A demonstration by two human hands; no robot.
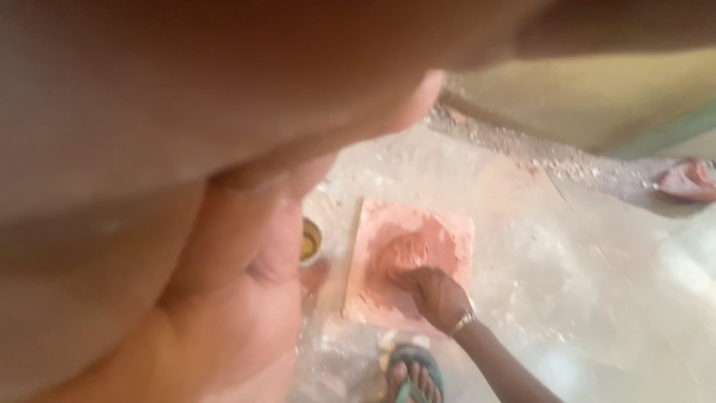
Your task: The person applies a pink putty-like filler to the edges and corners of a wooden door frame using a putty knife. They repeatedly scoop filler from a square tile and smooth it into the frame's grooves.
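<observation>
Pinkish clay (412, 250) is lying heaped on a square board (456, 227) of the same colour, which is sitting flat on the pale, dusty floor (582, 269), a little right of the scene's middle. One hand (438, 297) is reaching in from the near right, forearm slanting up from the bottom edge, palm down, fingers (403, 279) bent and pressing into the near side of the heap. It is gripping nothing; the fingers are lying loosely spread on the clay. A metal band (462, 322) is circling its wrist.

Filling the whole left and top of the view, very close and blurred, is a bare arm or hand (224, 298). Which part it is, and whether its fingers are wide or closed, I cannot tell. It is touching nothing visible.

Just left of the board a small bowl (309, 242) with yellowish contents is standing, half hidden behind that blurred limb. Near the board's near edge, a foot in a green sandal (415, 373) is resting on the floor. At the far right another reddish lump (690, 179) is lying beside a wall (597, 104).
</observation>
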